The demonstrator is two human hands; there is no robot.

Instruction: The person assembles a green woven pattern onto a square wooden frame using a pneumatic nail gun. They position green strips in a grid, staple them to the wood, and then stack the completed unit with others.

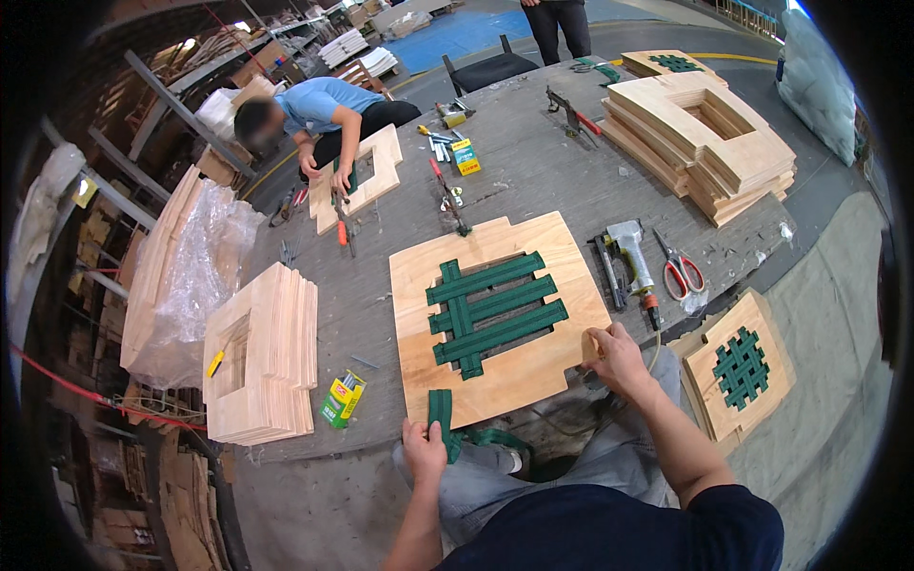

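Before me lies a notched plywood panel (514, 390) with a rectangular opening, its near edge reaching over my lap. Three green webbing straps (495, 305) run across the opening, and a single upright strap (458, 328) crosses them near the left end. My left hand (424, 449) pinches a loose green webbing strap (440, 409), whose end lies over the panel's near left corner; its tail hangs toward my lap. At the near right notch, my right hand (617, 362) grips the panel's edge, thumb uppermost.
A pneumatic stapler (630, 255) and red-handled scissors (680, 271) lie right of the panel. Stacked cut panels stand left (271, 352) and far right (700, 133). A small staple box (343, 400) sits near left. Across the table, a co-worker (328, 109) handles another panel (383, 171).
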